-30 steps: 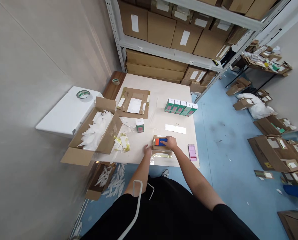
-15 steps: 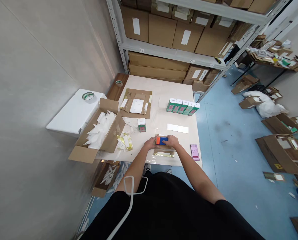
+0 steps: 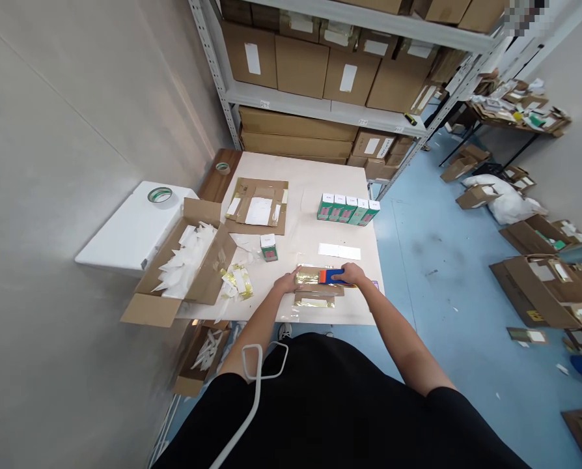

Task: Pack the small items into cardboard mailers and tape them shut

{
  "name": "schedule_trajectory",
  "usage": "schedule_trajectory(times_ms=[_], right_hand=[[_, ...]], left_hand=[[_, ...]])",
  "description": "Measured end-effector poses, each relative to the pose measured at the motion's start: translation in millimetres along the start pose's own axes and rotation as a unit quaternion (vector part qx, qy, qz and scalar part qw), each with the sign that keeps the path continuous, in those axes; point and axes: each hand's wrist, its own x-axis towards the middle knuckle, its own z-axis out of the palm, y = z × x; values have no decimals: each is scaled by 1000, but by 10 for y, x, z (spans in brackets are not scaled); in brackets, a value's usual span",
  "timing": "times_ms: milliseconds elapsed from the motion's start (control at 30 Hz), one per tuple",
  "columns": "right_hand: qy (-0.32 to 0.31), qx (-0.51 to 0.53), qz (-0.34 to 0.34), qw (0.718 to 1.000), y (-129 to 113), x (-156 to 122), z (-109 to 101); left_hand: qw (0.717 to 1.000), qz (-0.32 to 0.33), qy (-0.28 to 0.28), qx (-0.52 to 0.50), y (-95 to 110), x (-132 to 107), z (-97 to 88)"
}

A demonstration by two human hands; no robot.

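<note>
An orange and blue block-shaped tool is gripped in my right hand and rests on a gold foil packet near the table's front edge. My left hand presses flat on the left end of that packet, fingers stretched out. A second gold packet lies just below it. A single green and white box stands a little beyond my left hand.
A row of green boxes stands mid-table, a white paper strip in front of it. An open carton of white bags sits at left, flattened cardboard behind. Shelving with cartons lines the back. Boxes litter the blue floor.
My right hand has slid the orange and blue tool to the right along the gold packet. My left hand has moved onto the packet's left end.
</note>
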Motion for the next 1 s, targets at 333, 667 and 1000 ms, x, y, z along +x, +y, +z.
schedule_trajectory(times_ms=[333,667,1000], right_hand=[[19,14,68,997,1045,-319,-234],[7,-4,132,991,1421,-355,-242],[18,-30,167,985,887,-188,177]], left_hand=[[993,-64,-27,-92,182,-56,-14],[994,-11,41,-101,222,-71,7],[1000,-18,-15,11,181,-10,29]])
